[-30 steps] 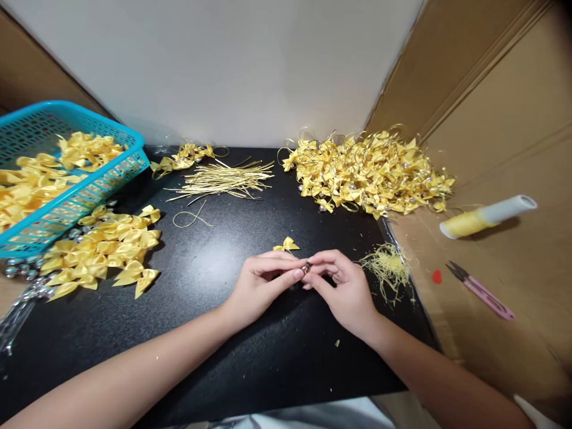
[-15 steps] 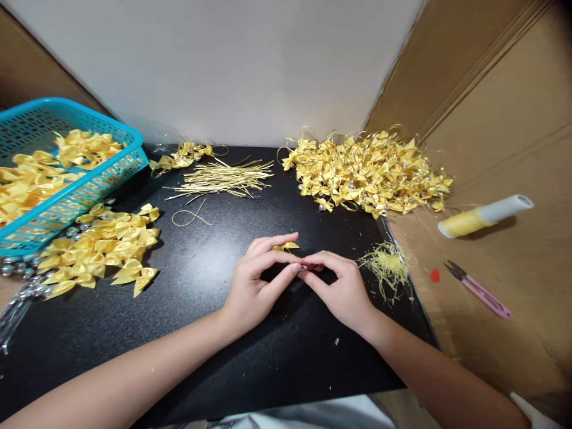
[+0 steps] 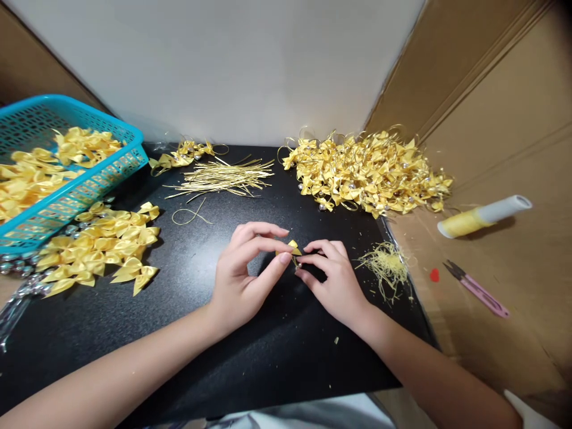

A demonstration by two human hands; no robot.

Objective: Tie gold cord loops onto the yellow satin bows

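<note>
Between my hands, above the black table (image 3: pixel 187 333), is a yellow ribbon bow (image 3: pixel 294 246), partly covered by fingers. My left hand (image 3: pixel 250 271) pinches the bow between thumb and forefinger. Just below the bow hangs a small silver bell (image 3: pixel 298 266), and the thumb and fingertips of my right hand (image 3: pixel 334 280) are closed on it. Whatever joins bow and bell is too small to make out. Ahead of my left hand lie a pile of gold cords (image 3: pixel 223 177) and one looped cord (image 3: pixel 192 215).
A blue basket (image 3: pixel 129 140) of bows stands left, with loose bows (image 3: pixel 102 244) and silver bells (image 3: pixel 20 265) beside it. A heap of corded bows (image 3: pixel 366 173) sits back right. Thread scraps (image 3: pixel 386 268), pink snips (image 3: pixel 482 295) and a tube (image 3: pixel 485 215) lie right.
My hands have moved slightly apart, my left hand a little leftward. The bow, mostly hidden behind my fingers before, now shows upright between the fingertips with the bell below it.
</note>
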